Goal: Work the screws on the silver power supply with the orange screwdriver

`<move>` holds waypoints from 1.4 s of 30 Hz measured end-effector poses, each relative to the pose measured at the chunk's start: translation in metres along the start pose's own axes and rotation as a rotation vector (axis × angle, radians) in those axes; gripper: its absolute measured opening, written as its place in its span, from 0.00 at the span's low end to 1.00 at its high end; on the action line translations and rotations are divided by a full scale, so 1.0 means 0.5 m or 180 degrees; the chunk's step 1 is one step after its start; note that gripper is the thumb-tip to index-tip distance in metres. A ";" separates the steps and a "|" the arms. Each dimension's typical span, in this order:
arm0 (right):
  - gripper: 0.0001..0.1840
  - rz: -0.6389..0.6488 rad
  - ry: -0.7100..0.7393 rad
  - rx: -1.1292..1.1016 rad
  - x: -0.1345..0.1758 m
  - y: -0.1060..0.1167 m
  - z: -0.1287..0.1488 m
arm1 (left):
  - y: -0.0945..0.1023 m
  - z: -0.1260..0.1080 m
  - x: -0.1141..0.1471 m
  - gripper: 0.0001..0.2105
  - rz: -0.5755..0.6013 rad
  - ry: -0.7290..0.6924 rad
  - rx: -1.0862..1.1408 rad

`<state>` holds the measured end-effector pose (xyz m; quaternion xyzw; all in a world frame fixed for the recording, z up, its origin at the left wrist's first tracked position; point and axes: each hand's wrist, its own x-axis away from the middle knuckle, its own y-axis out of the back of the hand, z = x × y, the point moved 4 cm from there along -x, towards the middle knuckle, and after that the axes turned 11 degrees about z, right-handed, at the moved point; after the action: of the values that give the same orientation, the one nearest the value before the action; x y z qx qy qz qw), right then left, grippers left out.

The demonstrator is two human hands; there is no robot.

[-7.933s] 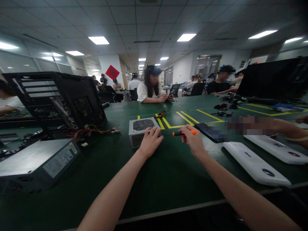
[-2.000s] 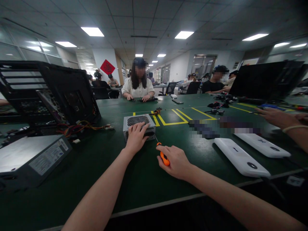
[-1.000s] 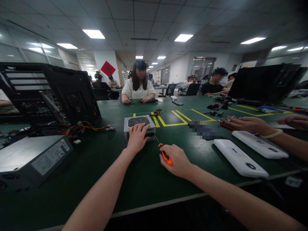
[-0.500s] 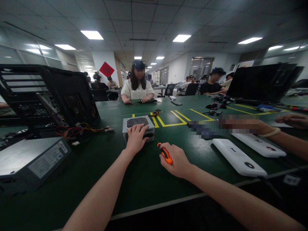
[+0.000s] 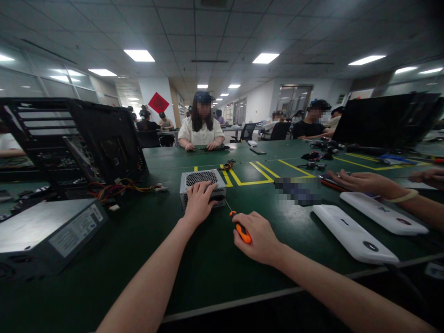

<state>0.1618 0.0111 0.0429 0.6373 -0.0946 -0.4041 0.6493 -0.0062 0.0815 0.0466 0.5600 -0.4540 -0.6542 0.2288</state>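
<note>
A small grey power supply unit [image 5: 184,189] with a honeycomb vent stands on the green table in front of me. My left hand [image 5: 200,201] lies over its top and near face, fingers curved across the upper edge and thumb on the right, gripping it. Within my right hand [image 5: 258,236], closed around the handle, is an orange and black screwdriver [image 5: 243,232]. Its thin shaft points up and left to the unit's right front corner; whether the tip touches a screw is too small to tell. Behind the unit lies a bundle of cables [image 5: 229,164].
A larger power supply [image 5: 74,231] and an open black computer case [image 5: 114,148] with loose wires stand at left. On the right lie two white devices [image 5: 354,233], with a co-worker's hand [image 5: 367,182] beyond them. Another person [image 5: 201,132] sits opposite.
The view has shifted slightly, so everything sits a little further right and lower. My left hand stays on the power supply unit, and the screwdriver keeps pointing at the same corner.
</note>
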 end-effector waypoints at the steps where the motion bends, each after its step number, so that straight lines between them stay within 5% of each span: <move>1: 0.09 0.0024 0.0070 0.0094 0.000 -0.002 0.001 | 0.000 0.000 0.000 0.24 -0.0001 -0.0005 0.0007; 11: 0.13 0.0032 -0.0060 0.0045 -0.001 -0.004 0.001 | 0.002 -0.003 0.000 0.24 0.0032 0.0002 -0.0020; 18: 0.05 0.0196 0.0231 0.0616 -0.003 -0.015 0.009 | 0.000 -0.002 0.001 0.24 0.0071 -0.0033 -0.0085; 23: 0.12 -0.0005 0.0063 0.0280 -0.004 -0.011 0.007 | 0.003 -0.004 0.002 0.24 0.0084 -0.0043 -0.0073; 30: 0.07 0.0032 0.0248 0.0446 0.002 -0.007 0.007 | 0.005 -0.006 0.003 0.24 0.0027 -0.0022 -0.0035; 36: 0.15 0.0009 0.0026 0.0198 0.000 0.002 0.011 | 0.003 -0.004 0.003 0.23 0.0017 -0.0049 -0.0052; 42: 0.06 -0.0096 0.0187 0.0400 0.003 -0.007 0.006 | 0.001 -0.003 0.002 0.23 0.0038 -0.0005 -0.0016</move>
<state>0.1592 0.0083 0.0395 0.6897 -0.0910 -0.3882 0.6044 -0.0052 0.0800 0.0465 0.5561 -0.4558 -0.6544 0.2338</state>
